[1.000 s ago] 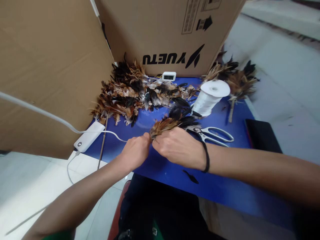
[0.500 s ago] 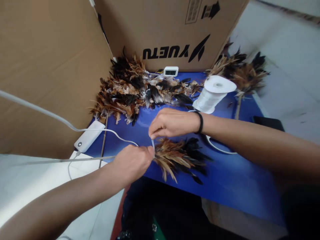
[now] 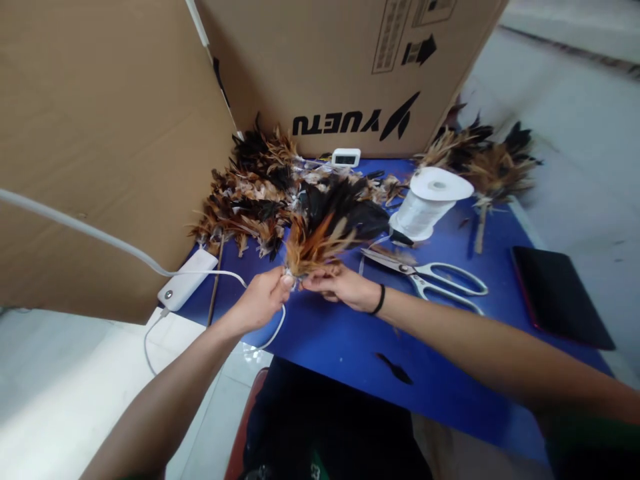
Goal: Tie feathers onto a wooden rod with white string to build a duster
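A fan-shaped bundle of orange-brown and glossy black feathers (image 3: 325, 233) is in the grip, above the near-middle part of a blue flat tabletop (image 3: 330, 337), plumes spreading up and away; the bare left hand (image 3: 265, 300) pinches its pale base between thumb and fingers; the bare right hand (image 3: 347, 287), a black band at the wrist, brings its bunched fingertips to the same base from the right, though I cannot tell whether they grasp anything there.

Just right of the grip lie open metal scissors with looped handles (image 3: 409, 269); beyond them, a white flanged spool (image 3: 425, 207) stands upright; farther right is a flat black rectangular object (image 3: 560, 297); nearer the person, right of the grip, lies a loose dark feather (image 3: 395, 369).

Behind the grip spreads a long heap of brown, black and whitish feathers (image 3: 250, 200); past it sit a small white device with a dark screen (image 3: 346, 158) and a brown cardboard box marked YUETU (image 3: 320, 67); left of the grip rests a white oblong power bank (image 3: 187, 283).
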{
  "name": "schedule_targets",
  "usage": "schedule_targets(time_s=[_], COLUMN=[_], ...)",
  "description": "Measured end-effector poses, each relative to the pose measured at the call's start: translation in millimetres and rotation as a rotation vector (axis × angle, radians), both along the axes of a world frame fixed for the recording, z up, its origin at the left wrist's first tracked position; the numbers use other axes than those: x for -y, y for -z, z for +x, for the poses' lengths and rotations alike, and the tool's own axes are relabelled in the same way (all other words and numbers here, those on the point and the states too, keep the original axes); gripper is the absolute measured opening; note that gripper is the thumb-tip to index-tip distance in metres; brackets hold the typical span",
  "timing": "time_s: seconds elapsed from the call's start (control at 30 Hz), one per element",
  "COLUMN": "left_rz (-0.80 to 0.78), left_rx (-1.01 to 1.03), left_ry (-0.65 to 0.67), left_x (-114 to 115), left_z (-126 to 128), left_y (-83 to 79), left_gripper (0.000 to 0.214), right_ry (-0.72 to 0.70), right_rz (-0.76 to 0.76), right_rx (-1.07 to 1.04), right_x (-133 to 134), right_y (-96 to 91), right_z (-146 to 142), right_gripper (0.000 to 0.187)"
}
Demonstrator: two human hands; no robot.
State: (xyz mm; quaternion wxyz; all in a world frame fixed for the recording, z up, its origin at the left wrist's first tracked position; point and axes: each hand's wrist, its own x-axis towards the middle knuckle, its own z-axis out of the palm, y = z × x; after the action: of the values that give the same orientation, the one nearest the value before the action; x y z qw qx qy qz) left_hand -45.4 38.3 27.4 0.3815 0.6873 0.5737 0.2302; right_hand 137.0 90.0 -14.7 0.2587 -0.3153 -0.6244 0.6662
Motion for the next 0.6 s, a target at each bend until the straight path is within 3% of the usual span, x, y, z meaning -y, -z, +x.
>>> schedule_targets(time_s=[0.13,0.3,0.43,0.6], left_rz=[0.018,0.096,0.137,0.136], left_rx=[0.004,-0.27,-0.494,-0.617], left_ry=[-0.102,-0.143,-0.154,-0.182], left_x=[-6,-8,-8,-8], left_z=[2,17,28,34], left_y=[22.8,25.5,27.3,30.1], left_gripper=[0.037,0.03,0.027,0.025], right_ry=[0.146,0.236,0.258,0.297], right_rz=[0.18,0.426,0.514,0.542], right_rx=[0.073,0.255,0.335,0.345], right_x=[11,21,24,26], right_y=[-1.0,-5.8,-7.7,-9.4], right_z=[-2,-3,-2,-2], right_gripper=[0.022,0.024,0.024,0.024])
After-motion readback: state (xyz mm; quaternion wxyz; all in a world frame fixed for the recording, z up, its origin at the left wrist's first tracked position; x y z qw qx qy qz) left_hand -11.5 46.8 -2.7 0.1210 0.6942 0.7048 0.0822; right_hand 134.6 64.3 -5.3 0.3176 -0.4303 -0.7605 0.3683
